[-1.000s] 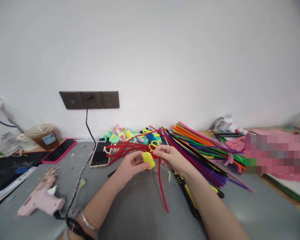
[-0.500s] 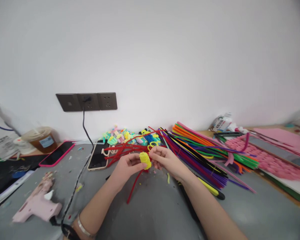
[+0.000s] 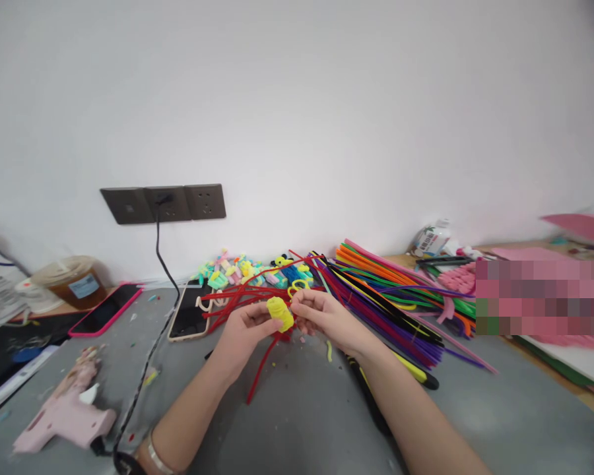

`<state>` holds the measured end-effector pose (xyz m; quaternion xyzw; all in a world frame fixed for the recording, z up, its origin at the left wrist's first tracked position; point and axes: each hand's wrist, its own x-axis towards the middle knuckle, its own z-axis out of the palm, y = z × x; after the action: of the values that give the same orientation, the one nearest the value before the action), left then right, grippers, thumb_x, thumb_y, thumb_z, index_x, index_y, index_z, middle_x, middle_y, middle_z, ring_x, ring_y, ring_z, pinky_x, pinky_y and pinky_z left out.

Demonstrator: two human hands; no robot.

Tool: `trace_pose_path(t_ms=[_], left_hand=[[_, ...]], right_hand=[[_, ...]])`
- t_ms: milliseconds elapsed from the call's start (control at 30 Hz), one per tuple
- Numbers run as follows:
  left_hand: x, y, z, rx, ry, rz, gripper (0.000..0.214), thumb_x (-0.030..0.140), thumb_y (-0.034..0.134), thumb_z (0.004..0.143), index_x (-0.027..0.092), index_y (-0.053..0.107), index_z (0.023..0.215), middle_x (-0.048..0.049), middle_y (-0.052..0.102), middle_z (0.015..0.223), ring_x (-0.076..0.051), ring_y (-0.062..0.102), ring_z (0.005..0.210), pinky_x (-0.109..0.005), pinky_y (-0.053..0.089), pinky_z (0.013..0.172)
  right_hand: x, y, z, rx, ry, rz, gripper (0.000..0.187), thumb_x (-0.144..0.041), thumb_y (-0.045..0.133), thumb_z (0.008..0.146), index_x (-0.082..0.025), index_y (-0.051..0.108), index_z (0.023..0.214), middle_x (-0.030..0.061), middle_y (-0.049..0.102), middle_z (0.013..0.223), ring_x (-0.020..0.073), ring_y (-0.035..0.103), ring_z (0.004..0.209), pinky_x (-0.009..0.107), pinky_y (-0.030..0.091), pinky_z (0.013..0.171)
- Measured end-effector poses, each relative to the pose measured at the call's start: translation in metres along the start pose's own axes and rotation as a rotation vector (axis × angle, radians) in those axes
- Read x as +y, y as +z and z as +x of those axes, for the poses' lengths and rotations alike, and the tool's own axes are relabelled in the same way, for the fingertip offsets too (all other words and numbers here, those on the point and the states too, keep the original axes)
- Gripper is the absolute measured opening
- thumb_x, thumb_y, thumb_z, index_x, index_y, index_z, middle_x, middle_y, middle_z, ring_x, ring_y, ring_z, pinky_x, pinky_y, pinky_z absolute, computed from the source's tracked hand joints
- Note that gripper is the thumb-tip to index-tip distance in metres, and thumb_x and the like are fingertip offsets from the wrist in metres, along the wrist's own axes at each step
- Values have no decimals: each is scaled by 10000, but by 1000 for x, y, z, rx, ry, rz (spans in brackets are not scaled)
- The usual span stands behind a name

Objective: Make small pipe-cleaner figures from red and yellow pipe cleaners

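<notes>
My left hand (image 3: 240,333) is closed around a small yellow coiled pipe-cleaner piece (image 3: 279,313), held above the grey table (image 3: 301,415). My right hand (image 3: 327,316) pinches at the right side of that piece, fingers pressed together. A red pipe cleaner (image 3: 261,369) hangs from between my hands down and to the left, its end near the table. Behind my hands lies a loose bundle of red pipe cleaners (image 3: 232,300).
A big pile of coloured pipe cleaners (image 3: 396,290) lies to the right, small coloured pieces (image 3: 242,269) by the wall. Two phones (image 3: 191,313) (image 3: 106,309), a pink glue gun (image 3: 62,412) with cable, a lidded cup (image 3: 72,280), black-yellow tool (image 3: 376,389), pink sheets (image 3: 549,297).
The red pipe cleaner has swung from hanging down to the right to pointing down-left under my hands. Both hands and the yellow piece shifted slightly left; the view panned.
</notes>
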<state>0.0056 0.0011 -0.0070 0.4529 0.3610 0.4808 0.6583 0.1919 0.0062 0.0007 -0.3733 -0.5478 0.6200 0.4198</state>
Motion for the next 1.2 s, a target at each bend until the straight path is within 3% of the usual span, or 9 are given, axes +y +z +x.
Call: trace_pose_path(t_ms=[333,533,767,933,1100,1200], left_hand=[[1,5,-2,19,13,-89,315,272,911,534,158,796,804,-42,778,785,-153,689,726,-260,546,776],[-2,3,-1,51,38,-87,342,267,935,487,173,798,786,-34,782,819,-158,697,747,-255,564,761],[-9,-2,1,50,143,58,329,233,907,546,189,801,854,-57,789,947,-226,707,932,-335,548,909],[-7,-1,-1,4,204,108,321,237,869,598,176,789,903,-87,759,1099,-272,664,1099,-371,501,998],[-4,-5,3,201,228,112,346,272,852,602,155,745,910,-79,783,953,-244,712,931,-374,543,909],[-4,-7,6,215,257,155,330,280,827,629,155,712,911,-67,776,921,-220,711,886,-346,553,865]], right_hand=[[2,4,2,46,-77,31,336,-449,811,700,-168,631,739,-28,628,606,103,554,531,208,433,470],[0,8,2,65,-42,117,340,-443,841,653,-166,671,752,-25,654,636,90,544,530,211,440,500],[2,11,4,142,-114,27,361,-482,824,658,-167,664,731,-17,645,642,107,563,551,232,451,540],[1,1,6,222,-165,5,382,-515,805,664,-182,634,738,-18,647,625,123,585,549,242,449,533],[-3,-12,2,185,-103,0,377,-511,792,695,-173,627,730,4,674,607,120,590,533,223,417,512],[-4,-12,-1,116,-63,-10,368,-503,786,710,-169,634,708,-7,652,602,116,590,529,220,412,512]])
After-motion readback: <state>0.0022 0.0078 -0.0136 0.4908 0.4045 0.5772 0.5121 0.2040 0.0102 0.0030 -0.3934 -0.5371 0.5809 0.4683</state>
